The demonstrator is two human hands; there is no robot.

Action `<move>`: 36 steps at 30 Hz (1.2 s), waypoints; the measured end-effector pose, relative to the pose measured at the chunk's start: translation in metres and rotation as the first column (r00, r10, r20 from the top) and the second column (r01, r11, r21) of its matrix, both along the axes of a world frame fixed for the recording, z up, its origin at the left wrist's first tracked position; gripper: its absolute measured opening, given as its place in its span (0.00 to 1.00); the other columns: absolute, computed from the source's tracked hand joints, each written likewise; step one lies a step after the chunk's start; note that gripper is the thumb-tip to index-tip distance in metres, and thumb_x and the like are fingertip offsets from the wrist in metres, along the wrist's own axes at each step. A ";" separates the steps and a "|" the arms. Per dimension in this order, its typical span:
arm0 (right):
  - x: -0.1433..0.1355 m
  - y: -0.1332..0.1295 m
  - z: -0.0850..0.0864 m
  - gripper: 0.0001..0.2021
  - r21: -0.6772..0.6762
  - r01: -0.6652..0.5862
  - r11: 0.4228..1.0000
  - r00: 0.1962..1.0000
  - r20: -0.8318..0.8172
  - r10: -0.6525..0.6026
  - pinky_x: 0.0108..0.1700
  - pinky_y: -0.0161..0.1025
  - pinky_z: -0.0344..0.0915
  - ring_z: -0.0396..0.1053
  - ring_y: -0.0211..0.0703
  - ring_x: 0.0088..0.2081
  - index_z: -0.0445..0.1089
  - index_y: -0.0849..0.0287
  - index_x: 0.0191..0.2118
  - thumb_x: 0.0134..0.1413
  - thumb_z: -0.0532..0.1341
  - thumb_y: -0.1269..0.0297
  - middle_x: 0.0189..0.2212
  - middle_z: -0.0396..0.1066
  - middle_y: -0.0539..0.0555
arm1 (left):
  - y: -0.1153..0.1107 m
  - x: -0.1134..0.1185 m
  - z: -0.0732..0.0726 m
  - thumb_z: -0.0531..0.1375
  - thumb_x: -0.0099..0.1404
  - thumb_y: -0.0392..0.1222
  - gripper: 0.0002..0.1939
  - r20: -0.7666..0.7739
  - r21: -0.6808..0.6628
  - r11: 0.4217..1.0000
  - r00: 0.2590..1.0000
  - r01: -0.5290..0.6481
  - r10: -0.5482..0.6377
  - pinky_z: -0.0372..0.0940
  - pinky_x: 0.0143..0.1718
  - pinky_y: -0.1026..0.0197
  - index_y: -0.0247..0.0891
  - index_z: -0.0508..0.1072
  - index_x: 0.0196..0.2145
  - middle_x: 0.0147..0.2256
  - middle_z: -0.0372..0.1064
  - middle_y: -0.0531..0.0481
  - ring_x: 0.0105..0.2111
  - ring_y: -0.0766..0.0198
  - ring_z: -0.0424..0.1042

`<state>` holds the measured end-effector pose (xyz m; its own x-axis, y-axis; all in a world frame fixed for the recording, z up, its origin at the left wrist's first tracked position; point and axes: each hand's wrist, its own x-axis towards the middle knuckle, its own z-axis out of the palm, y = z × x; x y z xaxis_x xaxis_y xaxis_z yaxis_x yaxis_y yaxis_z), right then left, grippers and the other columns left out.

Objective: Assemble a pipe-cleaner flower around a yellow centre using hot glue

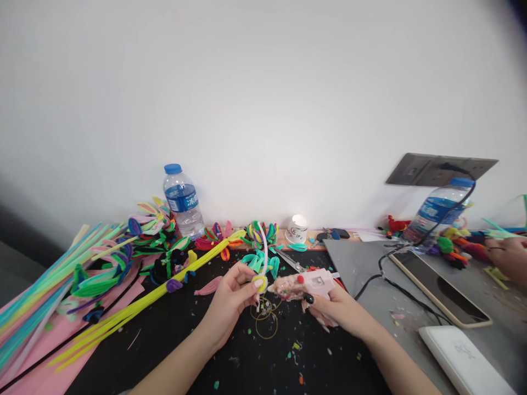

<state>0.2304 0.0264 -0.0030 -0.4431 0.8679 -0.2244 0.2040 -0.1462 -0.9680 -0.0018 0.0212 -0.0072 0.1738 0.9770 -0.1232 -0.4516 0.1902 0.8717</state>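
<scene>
While a small yellow piece (259, 284) is pinched between the fingertips of the left grip (233, 295), a pink, bead-covered glue gun (322, 283) is held in the right grip (331, 307), with the fingers wrapped round its body. Both grips are closed, with hardly any gap left at the left fingertips. A pale strip (264, 253) is seen rising from the yellow piece, above the left grip. The nozzle is pointed towards the left grip and is brought close to the yellow piece; whether contact is made cannot be told. Just below and between the two grips, thin loops (267, 327) are laid on the dark desk (242, 367), where coloured scraps are scattered.

Directly beyond the left grip, a teal bundle (251, 260) is placed, and scissors (291, 262) are set beyond the gap between the grips. Farther off, a white paper cup (297, 230) is stood near the wall. To the left of the left grip, long yellow pipe cleaners (160, 297) are stretched out, with a water bottle (184, 206) stood behind them. Well to the right of the right grip, a phone (442, 288) is laid flat, and another person's hand (510, 255) is partly shown beyond it.
</scene>
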 end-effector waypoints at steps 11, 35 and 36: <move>0.001 0.001 -0.002 0.21 0.010 0.032 0.999 0.998 -0.052 -0.031 0.16 0.29 0.50 0.48 0.28 0.14 0.63 0.62 0.36 0.48 0.59 0.46 0.14 0.55 0.42 | 0.000 -0.001 -0.003 0.65 0.54 0.38 0.10 0.012 0.001 1.000 0.999 0.030 -0.030 0.59 0.25 0.69 0.39 0.65 0.28 0.25 0.63 0.57 0.22 0.73 0.61; 0.001 0.002 -0.005 0.22 0.051 0.053 0.997 0.998 -0.043 -0.050 0.16 0.29 0.49 0.48 0.29 0.14 0.65 0.63 0.36 0.49 0.58 0.45 0.14 0.55 0.43 | -0.003 0.000 -0.003 0.66 0.54 0.39 0.10 0.001 0.005 0.995 0.995 0.098 -0.098 0.57 0.24 0.68 0.38 0.65 0.27 0.24 0.64 0.56 0.22 0.71 0.61; 0.001 0.003 -0.005 0.21 0.054 0.056 0.997 0.997 -0.048 -0.053 0.16 0.29 0.49 0.48 0.29 0.14 0.65 0.62 0.36 0.49 0.58 0.46 0.14 0.55 0.43 | -0.003 0.000 -0.004 0.66 0.54 0.39 0.10 0.003 0.005 0.995 0.995 0.098 -0.098 0.57 0.24 0.68 0.38 0.65 0.27 0.24 0.64 0.56 0.22 0.71 0.61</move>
